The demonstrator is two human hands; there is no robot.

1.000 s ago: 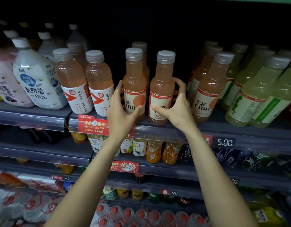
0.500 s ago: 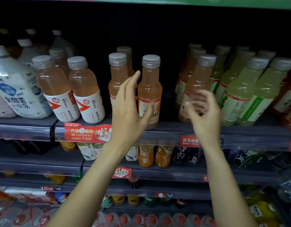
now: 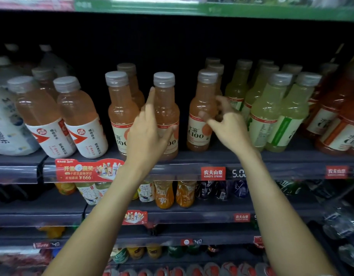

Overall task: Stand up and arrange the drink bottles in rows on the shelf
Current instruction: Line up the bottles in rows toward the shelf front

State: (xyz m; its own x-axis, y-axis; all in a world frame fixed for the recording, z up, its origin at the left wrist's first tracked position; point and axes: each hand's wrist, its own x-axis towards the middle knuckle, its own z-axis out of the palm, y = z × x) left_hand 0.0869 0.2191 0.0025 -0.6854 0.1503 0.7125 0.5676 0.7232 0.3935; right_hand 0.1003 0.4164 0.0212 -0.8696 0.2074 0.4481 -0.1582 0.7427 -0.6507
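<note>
Three pale-orange C100 drink bottles with grey caps stand upright at the front of the dark shelf (image 3: 192,158): one on the left (image 3: 120,114), one in the middle (image 3: 166,108) and one on the right (image 3: 202,108), each with more bottles behind. My left hand (image 3: 150,134) is open in front of the left and middle bottles, index finger raised, thumb against the middle bottle's label. My right hand (image 3: 227,124) is loosely curled at the right bottle, thumb across its front and fingers at its right side, without a firm hold.
Pink bottles with white labels (image 3: 80,120) and a large white bottle (image 3: 6,126) stand to the left. Yellow-green bottles (image 3: 271,116) and red-orange bottles (image 3: 335,120) crowd the right. A red promo tag (image 3: 88,170) hangs on the shelf edge. Lower shelves hold more drinks (image 3: 164,194).
Both hands have let go of the two middle orange bottles. My left hand opened and lifted in front of them. My right hand moved right to the neighbouring orange bottle.
</note>
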